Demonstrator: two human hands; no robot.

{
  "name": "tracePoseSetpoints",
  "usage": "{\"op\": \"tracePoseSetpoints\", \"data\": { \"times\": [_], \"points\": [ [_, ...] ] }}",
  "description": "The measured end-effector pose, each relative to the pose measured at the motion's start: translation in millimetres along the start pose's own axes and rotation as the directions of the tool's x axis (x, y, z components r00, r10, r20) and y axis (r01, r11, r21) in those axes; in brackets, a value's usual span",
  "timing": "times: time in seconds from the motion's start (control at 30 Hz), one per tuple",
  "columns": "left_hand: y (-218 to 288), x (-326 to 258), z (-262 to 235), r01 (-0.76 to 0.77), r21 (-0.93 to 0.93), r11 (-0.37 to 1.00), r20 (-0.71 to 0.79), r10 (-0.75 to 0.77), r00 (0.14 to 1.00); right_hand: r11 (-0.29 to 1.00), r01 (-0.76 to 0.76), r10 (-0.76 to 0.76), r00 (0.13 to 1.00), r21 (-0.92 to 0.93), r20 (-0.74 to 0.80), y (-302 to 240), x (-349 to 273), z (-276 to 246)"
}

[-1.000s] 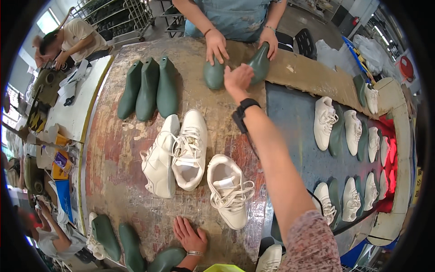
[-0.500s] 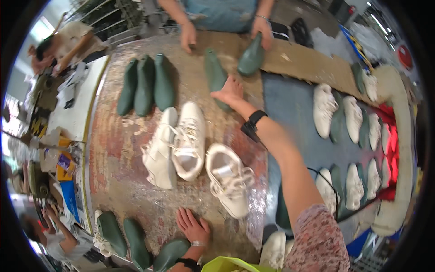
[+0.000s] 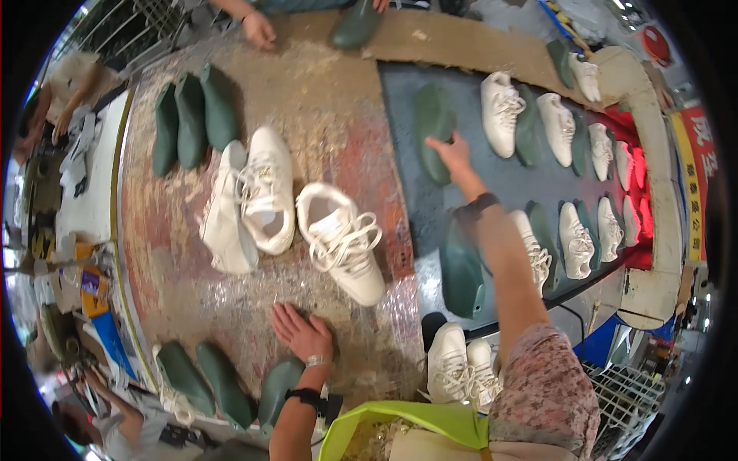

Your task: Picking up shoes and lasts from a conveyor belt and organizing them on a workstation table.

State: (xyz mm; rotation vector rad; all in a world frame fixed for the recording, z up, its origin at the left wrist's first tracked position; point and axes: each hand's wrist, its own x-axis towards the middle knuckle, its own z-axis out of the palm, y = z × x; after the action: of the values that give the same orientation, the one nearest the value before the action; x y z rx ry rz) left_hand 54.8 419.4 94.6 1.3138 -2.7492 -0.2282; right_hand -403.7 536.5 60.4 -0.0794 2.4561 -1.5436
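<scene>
On the dark conveyor belt (image 3: 419, 223) lies a green shoe last (image 3: 435, 107), and my right hand (image 3: 455, 160) is closed round its near end, thumb across the top. My left hand (image 3: 302, 332) rests flat on the worn table (image 3: 231, 307), fingers stretched out and holding nothing. Just beyond it, three cream lace-up sneakers sit in the middle: one on its side (image 3: 229, 215), one upright (image 3: 267, 184) and a third (image 3: 342, 242) nearer the belt. Another green last (image 3: 275, 396) stands beside my left forearm.
Along the belt, cream sneakers (image 3: 576, 242) and green lasts run in two rows toward a red-lit opening (image 3: 642, 192). Three lasts (image 3: 191, 119) stand at the table's far left. Opposite, a co-worker's hand (image 3: 358, 23) holds a last. More sneakers (image 3: 448, 365) are near my right arm.
My right hand has carried the green last from the table rightward onto the belt. The view has shifted to the right. My left hand stays flat on the table.
</scene>
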Motion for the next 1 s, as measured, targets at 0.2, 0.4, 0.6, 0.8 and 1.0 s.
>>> {"op": "tracePoseSetpoints", "data": {
  "times": [0.2,0.4,0.6,0.8,1.0],
  "points": [
    [-6.1,3.9,2.5,0.007,-0.01,1.0,-0.006,-0.007,1.0,0.715,0.027,-0.218,0.958,-0.699,-0.186,-28.8,-17.0,12.8],
    [-13.5,3.6,5.2,0.02,-0.022,1.0,-0.005,-0.02,1.0,0.969,0.24,-0.202,0.909,-0.06,0.365,-91.8,-167.9,55.8],
    [3.3,5.7,6.9,-0.049,-0.093,0.994,-0.024,0.047,0.999,0.821,0.54,-0.444,0.809,-0.187,0.386,-84.8,-255.9,85.5],
    [-10.6,-3.0,5.1,0.024,-0.036,0.999,-0.05,-0.025,0.998,0.819,0.57,-0.568,0.822,-0.075,0.044,-70.7,-147.2,70.7],
    [1.9,2.4,3.0,-0.015,-0.017,1.0,0.003,0.015,1.0,0.784,0.369,-0.485,0.866,-0.499,-0.124,-41.8,6.3,33.7]
  ]
}}
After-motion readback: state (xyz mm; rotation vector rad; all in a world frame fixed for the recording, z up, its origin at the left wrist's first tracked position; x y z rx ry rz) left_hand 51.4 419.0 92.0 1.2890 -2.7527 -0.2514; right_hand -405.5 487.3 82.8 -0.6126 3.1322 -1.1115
